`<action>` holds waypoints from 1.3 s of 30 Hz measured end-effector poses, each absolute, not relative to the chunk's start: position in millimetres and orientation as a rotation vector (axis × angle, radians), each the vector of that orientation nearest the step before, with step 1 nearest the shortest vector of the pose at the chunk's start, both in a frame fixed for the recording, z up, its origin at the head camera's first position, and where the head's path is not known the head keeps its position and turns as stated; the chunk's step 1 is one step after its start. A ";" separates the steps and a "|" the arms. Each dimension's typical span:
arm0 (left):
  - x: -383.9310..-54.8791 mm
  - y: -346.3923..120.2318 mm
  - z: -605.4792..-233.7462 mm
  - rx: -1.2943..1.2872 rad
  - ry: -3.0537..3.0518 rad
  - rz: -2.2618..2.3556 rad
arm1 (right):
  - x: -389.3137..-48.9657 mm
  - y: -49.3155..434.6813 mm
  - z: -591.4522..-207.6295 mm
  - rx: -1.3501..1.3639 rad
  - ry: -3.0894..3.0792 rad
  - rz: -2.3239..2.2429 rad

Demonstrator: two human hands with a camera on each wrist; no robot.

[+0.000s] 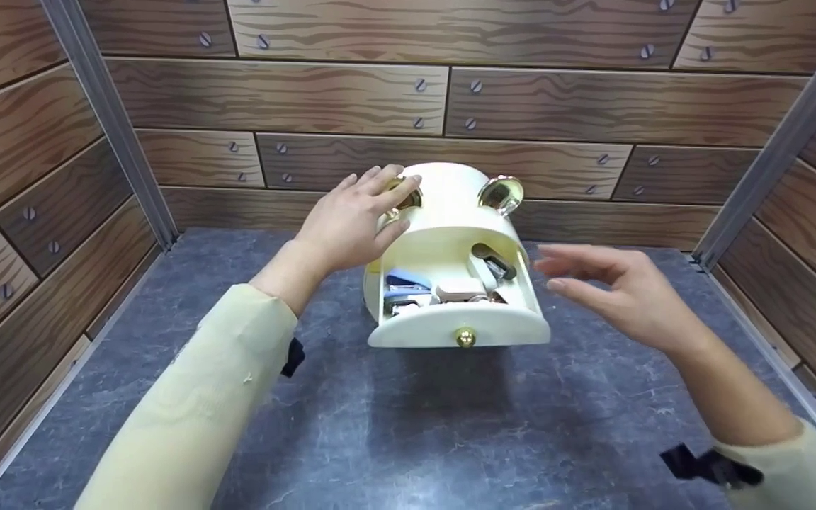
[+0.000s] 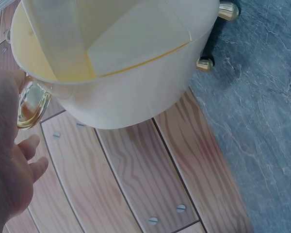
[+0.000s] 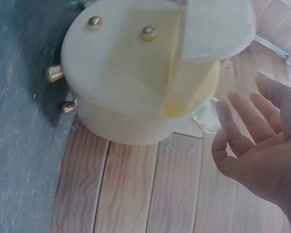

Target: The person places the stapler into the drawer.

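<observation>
A cream-white rounded drawer cabinet (image 1: 443, 188) with gold round ears stands in the middle. Its top drawer (image 1: 408, 336), fronted by a gold knob (image 1: 465, 337), is pulled out. Inside lie several small stapler-like items, among them a blue stapler (image 1: 408, 278), a pinkish-beige piece (image 1: 459, 288) and a dark-and-white one (image 1: 499, 265). My left hand (image 1: 351, 219) lies with extended fingers over the left gold ear (image 2: 33, 109), partly hiding it; exact contact is unclear. To the right of the drawer, my right hand (image 1: 617, 287) hovers apart, fingers loosely bent, holding nothing.
Lower on the cabinet front sit more gold knobs (image 3: 148, 33), and gold feet (image 3: 54, 73) support it. Underneath is a dark blue-grey marbled tabletop (image 1: 323, 425). Wood-patterned panels (image 1: 351, 99) enclose the back and both sides.
</observation>
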State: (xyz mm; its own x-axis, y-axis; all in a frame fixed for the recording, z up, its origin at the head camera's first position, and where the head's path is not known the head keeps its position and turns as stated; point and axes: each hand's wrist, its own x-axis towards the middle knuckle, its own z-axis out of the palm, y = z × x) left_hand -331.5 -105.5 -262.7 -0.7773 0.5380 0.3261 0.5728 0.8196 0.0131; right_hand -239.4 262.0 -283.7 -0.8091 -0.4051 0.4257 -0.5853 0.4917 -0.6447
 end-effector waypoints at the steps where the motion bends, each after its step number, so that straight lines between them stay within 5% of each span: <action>1: -331.7 -105.8 -262.2 -0.843 -2.695 -0.159 | -234.3 261.7 -283.6 0.855 -2.502 1.230; 14: -332.5 -109.3 -263.1 -0.835 -2.708 -0.157 | -192.7 237.0 -309.9 1.088 -2.461 1.343; 39: -330.8 -105.6 -263.0 -0.837 -2.690 -0.180 | -194.2 174.1 -358.4 1.083 -2.265 1.780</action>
State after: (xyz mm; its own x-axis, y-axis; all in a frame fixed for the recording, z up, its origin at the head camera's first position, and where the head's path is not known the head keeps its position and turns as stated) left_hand -330.8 -105.6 -263.0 -0.7782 0.5308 0.3357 0.5707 0.8208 0.0253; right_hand -194.2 174.1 -358.4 -0.7505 -0.4807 0.4535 -0.5543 0.0844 -0.8280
